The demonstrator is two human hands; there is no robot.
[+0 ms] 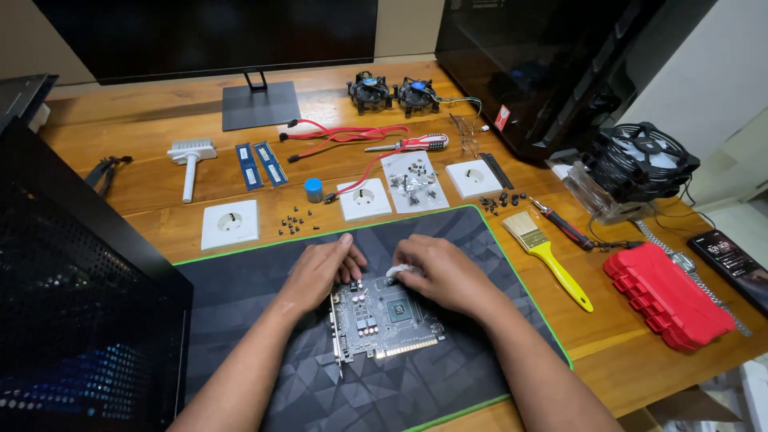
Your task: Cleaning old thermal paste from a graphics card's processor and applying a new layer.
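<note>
A bare circuit board (pixel 384 320) with a square chip in its middle lies on a dark mat with a green border (pixel 240 320). My left hand (pixel 320 272) rests on the board's far left corner, fingers curled and pressing it down. My right hand (pixel 444 272) sits at the board's far right edge and pinches a small white wad (pixel 398 271), held against the board near the chip.
Behind the mat lie three white sockets (pixel 230 225), loose screws (pixel 294 221), two blue memory sticks (pixel 261 165), red cables (pixel 344 134), a screwdriver (pixel 408 145) and two small fans (pixel 392 93). At right are a yellow brush (pixel 552 260), a red case (pixel 668 296), a large cooler (pixel 636 168) and a phone (pixel 732 260). A black computer case (pixel 72 304) stands at left.
</note>
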